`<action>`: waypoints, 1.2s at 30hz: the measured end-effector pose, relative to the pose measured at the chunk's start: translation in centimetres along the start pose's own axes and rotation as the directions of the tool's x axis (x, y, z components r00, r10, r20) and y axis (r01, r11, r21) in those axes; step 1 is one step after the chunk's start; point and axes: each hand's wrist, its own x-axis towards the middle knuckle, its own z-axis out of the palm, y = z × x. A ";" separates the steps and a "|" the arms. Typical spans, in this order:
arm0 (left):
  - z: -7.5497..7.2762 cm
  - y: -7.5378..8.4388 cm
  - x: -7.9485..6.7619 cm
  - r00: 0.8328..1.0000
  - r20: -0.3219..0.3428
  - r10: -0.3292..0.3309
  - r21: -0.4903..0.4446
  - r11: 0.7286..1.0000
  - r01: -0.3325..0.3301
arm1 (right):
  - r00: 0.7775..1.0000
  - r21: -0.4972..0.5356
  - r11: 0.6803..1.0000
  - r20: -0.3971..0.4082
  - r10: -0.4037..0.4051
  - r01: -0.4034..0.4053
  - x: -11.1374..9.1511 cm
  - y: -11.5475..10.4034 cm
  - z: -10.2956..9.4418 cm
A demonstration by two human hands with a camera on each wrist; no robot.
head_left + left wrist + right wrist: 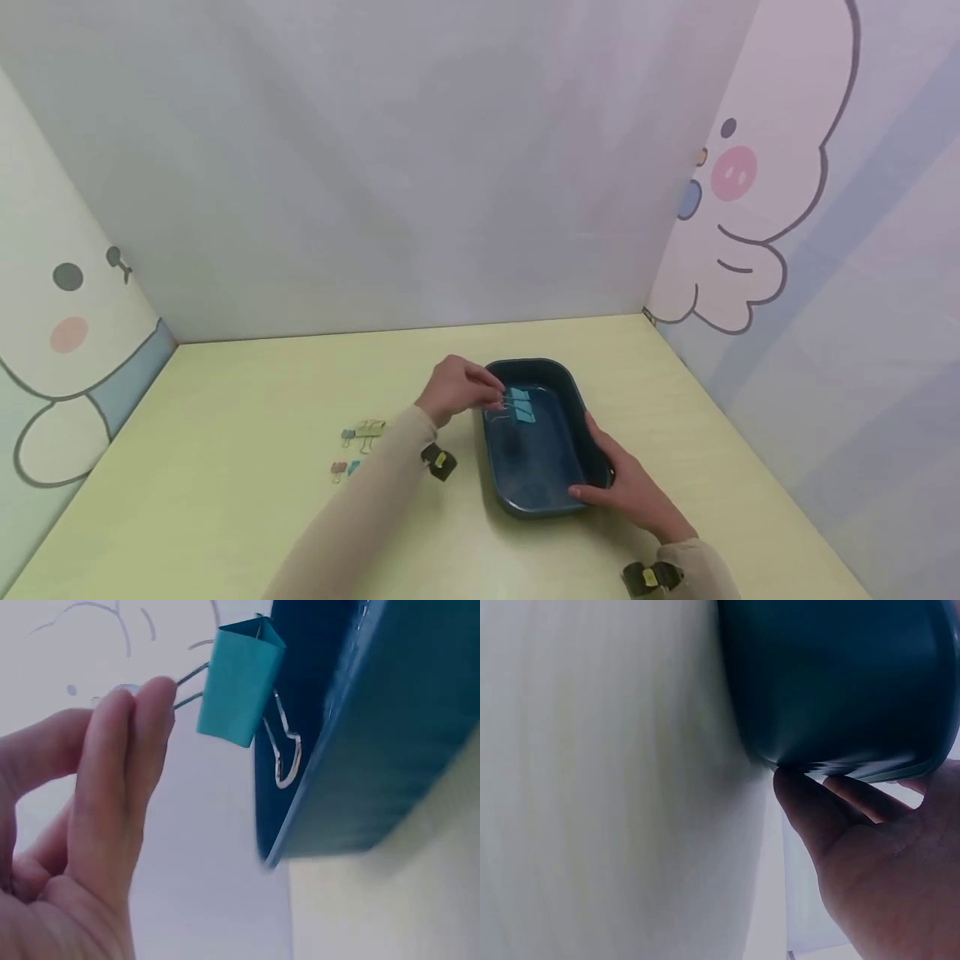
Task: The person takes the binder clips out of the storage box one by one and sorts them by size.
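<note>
A teal binder clip [238, 686] hangs by one wire handle from the fingertips of my left hand [461, 390]. In the head view the clip overlaps the inside of a dark blue rectangular tray [536, 475], near its far left side. Its other wire handle points away from my fingers, beside the tray's rim, in the left wrist view. My right hand [633, 487] grips the tray's near right corner, thumb over the rim and fingers along the outer wall. From the right wrist, the fingertips [791, 784] show against the underside edge of the tray.
Left of the tray, small binder clips lie on the pale yellow table [247, 433]: a yellow one [369, 429], a bluish one [348, 434], a pink one [339, 467] and a blue one [354, 467] partly hidden by my left sleeve. Cloth walls with cartoon figures enclose the table.
</note>
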 end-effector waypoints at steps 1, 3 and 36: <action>-0.6 -0.1 -0.6 1.000 -0.014 0.002 -0.002 1.000 -0.002 | 1.000 -0.003 1.000 -0.002 -0.007 0.007 0.0 0.0 0.0; -1.7 -0.3 -1.8 0.999 -0.050 0.006 -0.002 1.000 -0.006 | 1.000 -0.027 0.999 -0.011 -0.027 0.027 0.0 0.0 0.1; -5.0 -8.3 -12.3 0.930 -0.328 -0.168 -0.171 0.978 0.116 | 0.999 -0.049 0.998 -0.024 -0.045 0.044 -0.1 -0.5 0.3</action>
